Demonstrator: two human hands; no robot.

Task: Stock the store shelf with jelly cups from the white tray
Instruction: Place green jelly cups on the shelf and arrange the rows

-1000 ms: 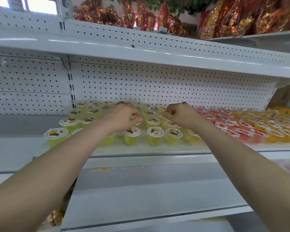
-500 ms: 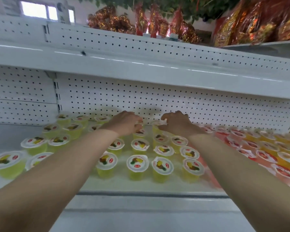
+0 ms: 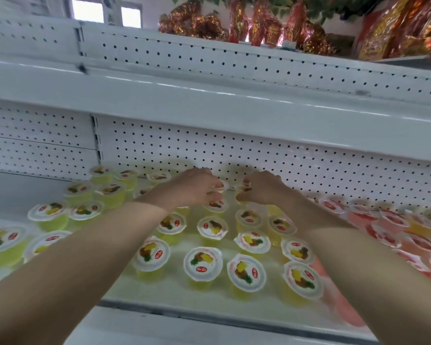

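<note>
On shelf [image 3: 8, 195], at back — hands [image 3: 197, 189] [image 3: 263, 190] gripping sealed yellow jelly cups [image 3: 224, 184]

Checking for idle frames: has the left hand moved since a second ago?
Yes. The left hand has reached deeper over the yellow jelly cups, closer to the pegboard back panel.

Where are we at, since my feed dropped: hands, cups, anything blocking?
Left hand pinching back-row jelly cup. Right hand pinching neighbour cup. Both cups by the pegboard. Nothing blocking; white tray not in view.
</note>
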